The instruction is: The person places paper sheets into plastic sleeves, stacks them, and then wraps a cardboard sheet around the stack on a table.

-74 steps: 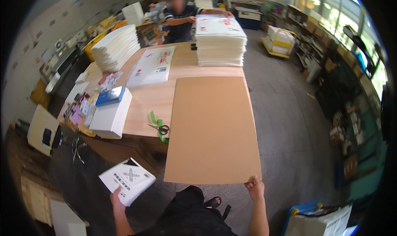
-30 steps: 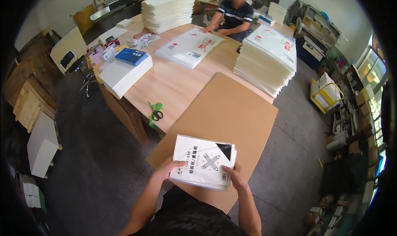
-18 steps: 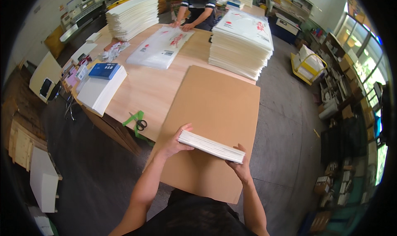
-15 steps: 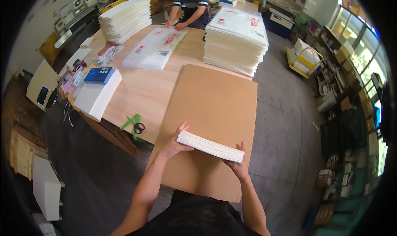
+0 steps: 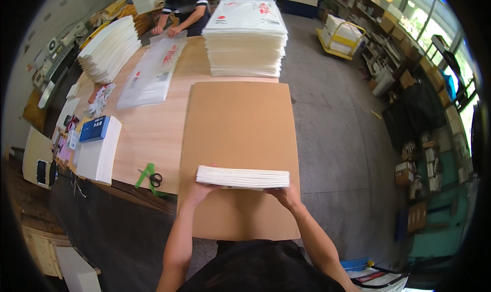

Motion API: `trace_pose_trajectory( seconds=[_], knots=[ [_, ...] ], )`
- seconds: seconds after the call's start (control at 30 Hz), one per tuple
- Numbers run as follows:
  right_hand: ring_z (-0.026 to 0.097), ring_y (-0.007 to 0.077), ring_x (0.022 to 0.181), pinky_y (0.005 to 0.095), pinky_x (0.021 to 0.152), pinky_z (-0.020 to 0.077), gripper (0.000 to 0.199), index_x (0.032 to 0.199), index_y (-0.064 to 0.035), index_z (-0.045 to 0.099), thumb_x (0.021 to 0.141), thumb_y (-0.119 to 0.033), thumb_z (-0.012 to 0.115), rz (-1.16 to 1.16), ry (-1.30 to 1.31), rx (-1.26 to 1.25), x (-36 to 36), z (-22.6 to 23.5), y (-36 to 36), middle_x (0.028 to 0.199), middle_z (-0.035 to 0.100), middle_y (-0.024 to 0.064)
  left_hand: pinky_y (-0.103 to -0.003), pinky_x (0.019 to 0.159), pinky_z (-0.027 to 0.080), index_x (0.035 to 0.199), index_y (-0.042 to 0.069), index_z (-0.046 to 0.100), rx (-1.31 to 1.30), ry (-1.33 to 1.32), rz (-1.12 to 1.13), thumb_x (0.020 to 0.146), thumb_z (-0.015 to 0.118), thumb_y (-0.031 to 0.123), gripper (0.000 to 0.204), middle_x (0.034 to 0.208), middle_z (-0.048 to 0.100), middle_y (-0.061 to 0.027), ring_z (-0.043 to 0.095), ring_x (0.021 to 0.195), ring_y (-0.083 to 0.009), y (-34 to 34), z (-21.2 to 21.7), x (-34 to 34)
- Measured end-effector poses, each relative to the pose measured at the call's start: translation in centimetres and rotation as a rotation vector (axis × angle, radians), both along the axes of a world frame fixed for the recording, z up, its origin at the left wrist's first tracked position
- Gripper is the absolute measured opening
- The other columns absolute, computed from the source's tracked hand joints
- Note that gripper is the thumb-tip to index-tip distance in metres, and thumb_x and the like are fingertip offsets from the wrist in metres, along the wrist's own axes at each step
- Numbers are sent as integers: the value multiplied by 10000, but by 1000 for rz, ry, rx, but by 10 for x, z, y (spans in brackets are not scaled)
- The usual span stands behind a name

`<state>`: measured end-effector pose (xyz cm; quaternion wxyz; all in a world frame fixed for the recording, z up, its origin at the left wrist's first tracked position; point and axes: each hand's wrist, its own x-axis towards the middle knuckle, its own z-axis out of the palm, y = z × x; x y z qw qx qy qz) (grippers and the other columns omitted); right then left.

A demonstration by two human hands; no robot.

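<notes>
Both hands, left hand (image 5: 198, 191) and right hand (image 5: 286, 195), gripped the ends of a white paper stack (image 5: 243, 177) held edge-on over a big brown cardboard sheet (image 5: 238, 133) on the wooden table (image 5: 148, 133), green-handled scissors (image 5: 150, 176) lying just left of it.

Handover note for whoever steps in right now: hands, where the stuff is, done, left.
Left hand and right hand: each grips one end of the white sheet stack, held edge-on over the near part of the brown cardboard sheet.
Green-handled scissors lie on the wooden table to the left.
Tall stack of bagged sheets stands beyond the cardboard.
Done: stack gathered in both hands.
Left: stack not yet laid flat.
</notes>
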<state>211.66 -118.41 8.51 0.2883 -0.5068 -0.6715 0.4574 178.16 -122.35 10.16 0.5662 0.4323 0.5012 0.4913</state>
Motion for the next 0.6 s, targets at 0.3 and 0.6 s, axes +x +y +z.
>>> trace_pose_trajectory(
  seconds=[0.3, 0.6],
  knots=[
    [625, 337, 1159, 405, 948, 503, 691, 1342, -98, 525, 753, -217, 864, -88, -27, -58, -2, -55, 11, 1215, 680, 127, -328, 820, 522, 1196, -37, 628, -15, 227, 6, 914, 758, 198, 390, 1102, 694, -82, 633, 967, -151, 17, -31, -3],
    [717, 274, 835, 402, 762, 552, 631, 1083, -74, 722, 819, -647, 702, -23, -295, -417, -2, -23, 7, 911, 744, 130, -328, 730, 516, 997, -89, 722, -504, 635, 112, 887, 674, 621, 720, 878, 723, -156, 674, 837, -190, 21, -52, -8]
  ],
)
